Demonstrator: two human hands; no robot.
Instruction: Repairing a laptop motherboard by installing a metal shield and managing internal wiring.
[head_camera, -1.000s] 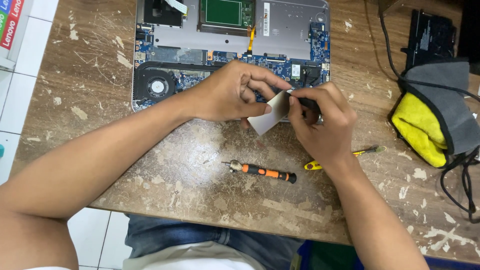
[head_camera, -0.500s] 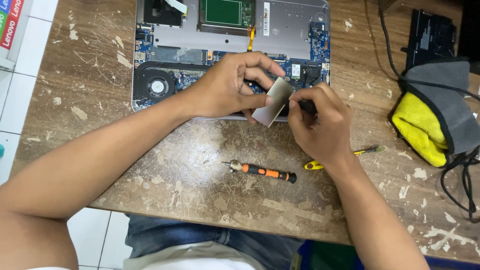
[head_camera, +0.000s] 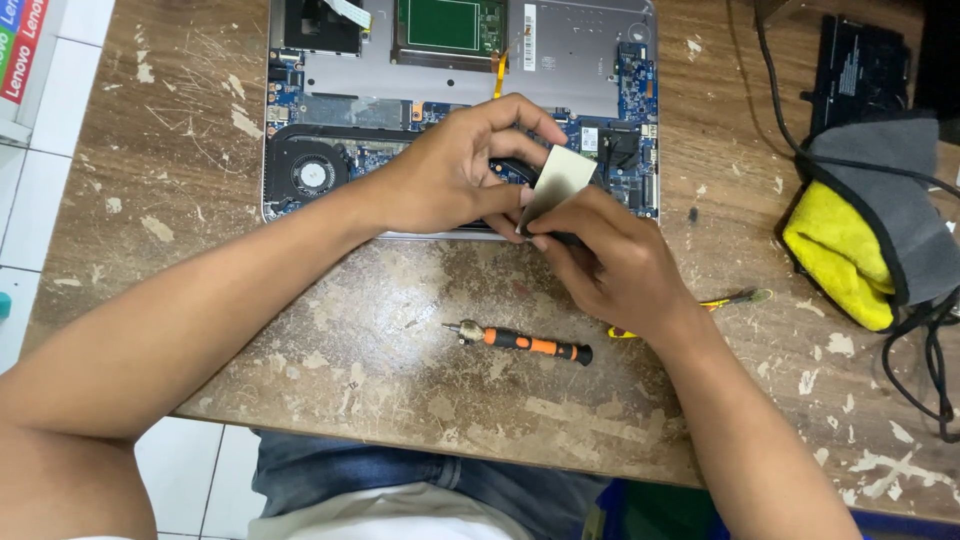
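Tilted further: one sheet (head_camera: 560, 178), two hands.

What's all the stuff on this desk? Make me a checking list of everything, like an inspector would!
Surface: worn wooden table, scratched, paint flecks.
Job's things: opened laptop showing circuit boards and fan; small pale sheet pinched between both hands.
Clutter: orange-and-black screwdriver; yellow-handled tool partly hidden; yellow-and-grey cloth; flat black part.
Grippers: left hand and right hand both grip the sheet.
Cables: black cable around the cloth.
Surroundings: white floor tiles; person's jeans.
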